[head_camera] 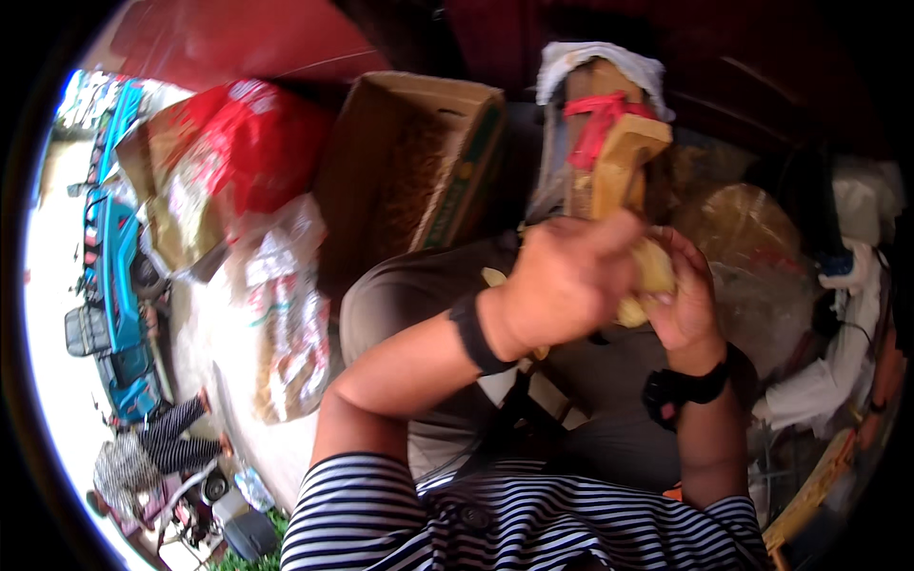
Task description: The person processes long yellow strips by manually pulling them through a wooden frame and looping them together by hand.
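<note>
My left hand is closed and blurred, crossing in front of my body beside a pale yellow piece; whether it grips anything is hidden. My right hand holds that piece, whose material I cannot tell, with its fingers curled around the right side. Just above both hands, an angled wooden piece leans over a wooden block tied with red cloth strips. A white cloth covers the block's far end.
A cardboard box with brown scraps inside stands at upper left. Beside it are a red plastic bag and a clear plastic sack. Translucent bags lie at right. Another person and a blue vehicle are at far left.
</note>
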The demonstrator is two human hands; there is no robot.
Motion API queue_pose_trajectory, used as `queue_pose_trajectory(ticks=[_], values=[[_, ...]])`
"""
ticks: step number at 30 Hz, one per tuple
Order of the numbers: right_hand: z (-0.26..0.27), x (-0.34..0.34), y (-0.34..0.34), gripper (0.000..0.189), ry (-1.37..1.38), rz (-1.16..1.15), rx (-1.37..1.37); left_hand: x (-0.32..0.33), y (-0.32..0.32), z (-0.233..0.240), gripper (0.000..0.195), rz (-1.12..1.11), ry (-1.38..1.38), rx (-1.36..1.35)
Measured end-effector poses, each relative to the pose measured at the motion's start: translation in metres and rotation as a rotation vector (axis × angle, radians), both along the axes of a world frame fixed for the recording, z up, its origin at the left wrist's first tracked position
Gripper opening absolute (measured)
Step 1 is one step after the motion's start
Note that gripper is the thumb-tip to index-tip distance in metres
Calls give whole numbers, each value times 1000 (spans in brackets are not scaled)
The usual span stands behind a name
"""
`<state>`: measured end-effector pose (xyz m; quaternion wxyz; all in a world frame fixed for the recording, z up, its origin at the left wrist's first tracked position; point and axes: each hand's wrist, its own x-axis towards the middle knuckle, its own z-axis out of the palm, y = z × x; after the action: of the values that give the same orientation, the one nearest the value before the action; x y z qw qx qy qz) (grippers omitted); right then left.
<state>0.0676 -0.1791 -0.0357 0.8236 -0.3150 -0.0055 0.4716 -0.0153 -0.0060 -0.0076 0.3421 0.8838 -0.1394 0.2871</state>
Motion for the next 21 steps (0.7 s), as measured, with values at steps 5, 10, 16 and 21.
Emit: queue_pose_trajectory(ticks=[5,10,16,21], values=[[37,-1,4,16,-913,-40,-573,8,6,13,33,-70,477,-328],[19,2,3,20,-1422,-25,-634,7,-4,12,25,-82,564,-179],[21,11,-14,31,-216,266,-193,9,25,34,6,-119,352,-799],[13,11,-3,30,-195,257,-156,12,23,15,26,36,684,-1125]])
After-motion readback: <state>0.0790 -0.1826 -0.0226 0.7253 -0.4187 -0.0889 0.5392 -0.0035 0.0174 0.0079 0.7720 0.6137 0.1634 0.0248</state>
